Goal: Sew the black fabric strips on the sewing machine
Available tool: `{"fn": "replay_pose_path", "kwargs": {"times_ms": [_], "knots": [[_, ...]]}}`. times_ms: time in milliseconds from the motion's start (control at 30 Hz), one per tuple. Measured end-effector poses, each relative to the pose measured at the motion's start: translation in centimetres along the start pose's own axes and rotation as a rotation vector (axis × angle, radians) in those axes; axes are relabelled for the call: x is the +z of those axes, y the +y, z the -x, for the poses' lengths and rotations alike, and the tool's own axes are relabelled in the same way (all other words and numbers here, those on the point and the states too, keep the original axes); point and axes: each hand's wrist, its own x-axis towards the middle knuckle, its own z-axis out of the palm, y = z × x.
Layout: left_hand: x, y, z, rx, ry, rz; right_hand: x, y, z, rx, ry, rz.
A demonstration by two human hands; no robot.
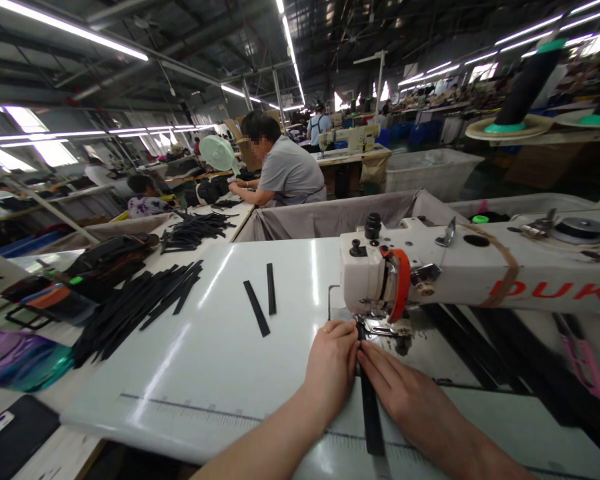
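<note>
A white sewing machine [430, 267] stands on the pale table at the right. One end of a black strip [371, 417] lies under its needle area, and the rest runs toward me over the table. My left hand [334, 360] is closed on the strip's left side, right by the presser foot, fingertips pressed together. From the right, my right hand [400, 383] has its fingers stretched out side by side, their tips on the strip's edge. Two short black strips [257, 308] lie apart on the table to the left.
A pile of black strips [135, 307] covers the left table edge, near a phone [17, 437]. More long strips [525, 360] and pink-handled scissors [583, 360] lie right, behind my right hand. A person [293, 167] works ahead beside a cloth-lined bin [330, 220]. Thread cones stand upper right.
</note>
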Motion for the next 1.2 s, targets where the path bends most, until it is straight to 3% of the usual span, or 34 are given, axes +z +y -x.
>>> {"fn": "replay_pose_path", "kwargs": {"times_ms": [333,1200], "knots": [[-0.43,0.3,-0.35,0.009,-0.061,-0.058,-0.05,0.21,0.04,-0.004,-0.025,-0.019],[-0.05,0.84,-0.34,-0.038,-0.064,-0.119,-0.1,0.43,0.03,0.026,-0.039,-0.086]]}}
